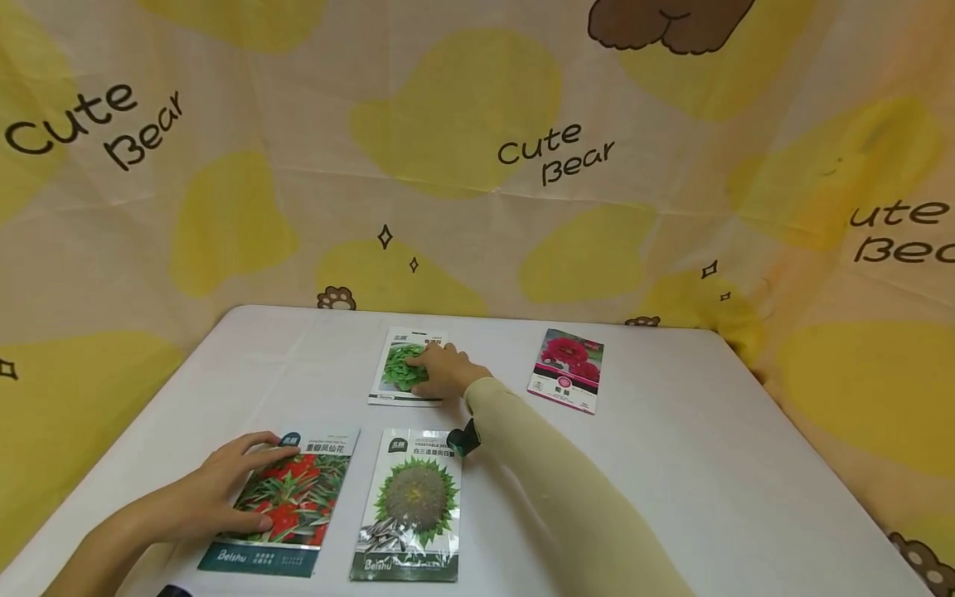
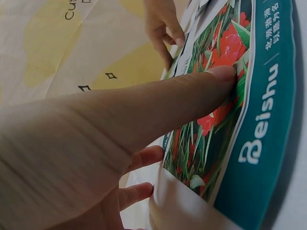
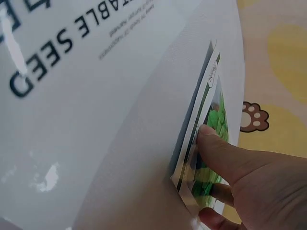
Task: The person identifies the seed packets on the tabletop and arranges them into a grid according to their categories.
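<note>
My left hand (image 1: 212, 489) rests on a seed packet with red flowers (image 1: 287, 497) and a teal bottom band. Its thumb presses the printed face while the fingers spread toward the packet's upper left corner. Farther back, my right hand (image 1: 448, 371) touches a white seed packet with green leaves (image 1: 403, 369), thumb and fingers on its face near the right side. In the right wrist view, the near edge of this leafy packet (image 3: 211, 76) stands a little off the table. Between the hands and nearer me lies a sunflower seed packet (image 1: 414, 502).
A packet with magenta flowers (image 1: 565, 369) lies at the back right of the white table (image 1: 671, 464). Behind the table hangs a yellow-patterned "Cute Bear" cloth (image 1: 455, 116). My right sleeve (image 1: 567, 489) crosses over the table's middle. A dark object (image 1: 175, 591) shows at the bottom edge.
</note>
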`<control>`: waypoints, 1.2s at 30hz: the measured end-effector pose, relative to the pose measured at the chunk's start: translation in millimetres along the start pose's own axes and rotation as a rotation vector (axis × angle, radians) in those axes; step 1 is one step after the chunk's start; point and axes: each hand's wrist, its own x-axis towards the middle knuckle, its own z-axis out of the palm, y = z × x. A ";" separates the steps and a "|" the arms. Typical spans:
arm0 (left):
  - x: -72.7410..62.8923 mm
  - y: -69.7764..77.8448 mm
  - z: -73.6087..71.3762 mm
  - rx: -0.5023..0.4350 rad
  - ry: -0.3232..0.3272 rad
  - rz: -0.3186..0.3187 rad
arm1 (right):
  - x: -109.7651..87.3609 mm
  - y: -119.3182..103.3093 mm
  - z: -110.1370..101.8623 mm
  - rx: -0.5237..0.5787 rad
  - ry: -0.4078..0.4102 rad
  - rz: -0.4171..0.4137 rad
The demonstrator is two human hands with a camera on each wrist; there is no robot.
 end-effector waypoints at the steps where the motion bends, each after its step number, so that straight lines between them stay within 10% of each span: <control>1: -0.7 -0.5 0.0 0.007 0.003 0.000 | -0.3 -2.0 -0.1 -0.006 0.001 0.001; 36: 1.1 -3.9 1.5 0.013 -0.012 0.002 | 7.2 -34.1 9.3 -0.223 0.015 -0.048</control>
